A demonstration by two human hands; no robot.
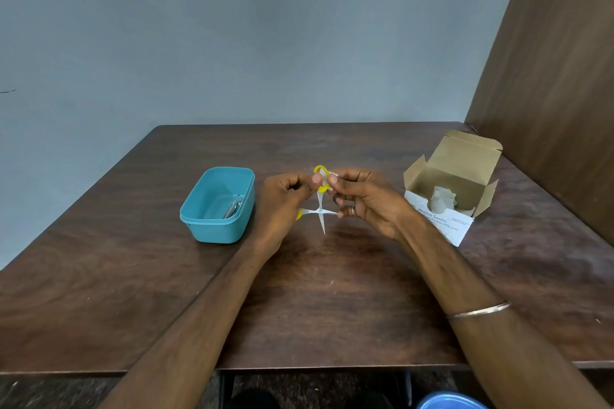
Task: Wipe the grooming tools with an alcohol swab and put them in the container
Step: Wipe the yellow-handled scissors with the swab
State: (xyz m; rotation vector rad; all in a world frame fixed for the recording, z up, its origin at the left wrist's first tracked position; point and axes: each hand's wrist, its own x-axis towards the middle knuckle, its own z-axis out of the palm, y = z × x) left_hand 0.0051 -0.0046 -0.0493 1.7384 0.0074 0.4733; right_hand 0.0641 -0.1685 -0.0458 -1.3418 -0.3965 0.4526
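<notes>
Small scissors (320, 209) with yellow ring handles are spread wide open above the middle of the table. My left hand (282, 199) grips one handle, whose yellow edge shows by the palm. My right hand (362, 196) pinches a white alcohol swab (324, 176) against the upper yellow ring. A teal plastic container (217, 204) stands just left of my left hand, with a metal nail clipper (233, 206) lying inside.
An open cardboard box of alcohol swabs (448, 196) sits at the right, with crumpled white wrappers inside. The dark wooden table (332, 292) meets a grey wall behind and a brown panel on the right. A blue rim (448, 402) shows below the table's front edge.
</notes>
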